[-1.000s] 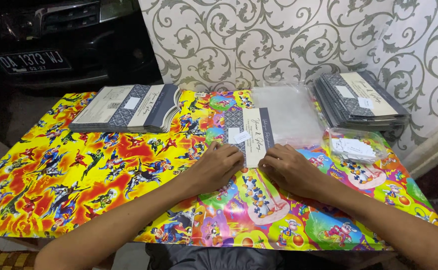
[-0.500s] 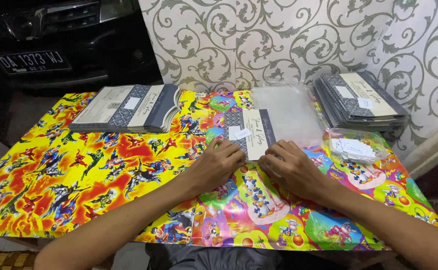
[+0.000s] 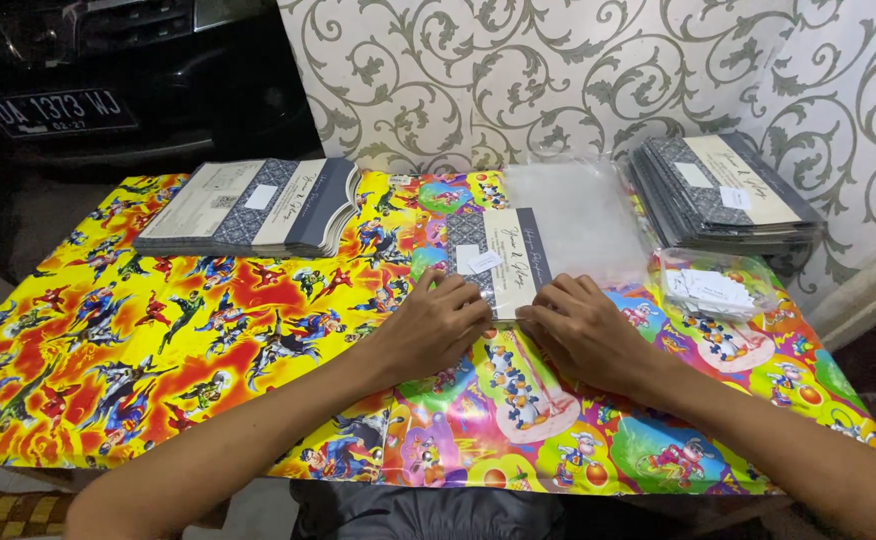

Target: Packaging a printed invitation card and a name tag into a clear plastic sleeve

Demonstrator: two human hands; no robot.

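A long card (image 3: 499, 257) in dark patterned blue and cream, with a small white label, lies flat on the table in front of me. My left hand (image 3: 436, 326) rests palm down at its near left corner, fingers touching the edge. My right hand (image 3: 580, 329) presses down at its near right corner. Both hands pinch or hold the card's near end against the bright cartoon-printed table cover (image 3: 168, 340). The fingertips almost meet under the card's bottom edge.
A stack of similar cards (image 3: 258, 205) lies at the back left, another stack (image 3: 723, 192) at the back right. Clear plastic sleeves (image 3: 573, 215) lie behind the card. A clear tub of small white labels (image 3: 713, 288) sits at right. A patterned wall stands behind.
Both hands have shifted slightly closer together along the card's near edge. The card stays in place.
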